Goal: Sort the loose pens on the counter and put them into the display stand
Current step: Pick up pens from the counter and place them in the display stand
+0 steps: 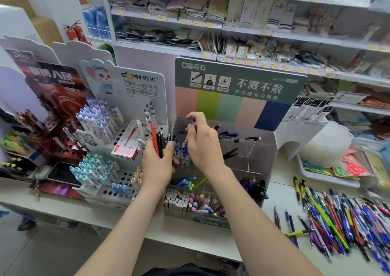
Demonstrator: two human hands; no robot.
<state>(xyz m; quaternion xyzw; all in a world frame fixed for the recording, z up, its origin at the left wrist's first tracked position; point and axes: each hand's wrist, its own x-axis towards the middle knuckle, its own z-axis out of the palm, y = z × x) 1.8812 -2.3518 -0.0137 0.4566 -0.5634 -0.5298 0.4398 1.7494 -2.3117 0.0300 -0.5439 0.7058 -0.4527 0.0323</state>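
Observation:
A clear acrylic display stand [268,149] with several compartments stands on the white counter under a green header card. My left hand [157,161] grips a bundle of pens [158,140], red, black and yellow, upright at the stand's left edge. My right hand [203,142] pinches a pen with a blue cap [193,121] above a back-left compartment that holds several blue-capped pens [182,151]. A big pile of loose pens [337,218] in many colours lies on the counter at the right.
A white perforated pen rack [118,189] with blue and white pens stands left of the stand, with a red box [126,147] on it. A phone [62,173] lies further left. White trays [325,147] sit at the right. Shelves of goods fill the back.

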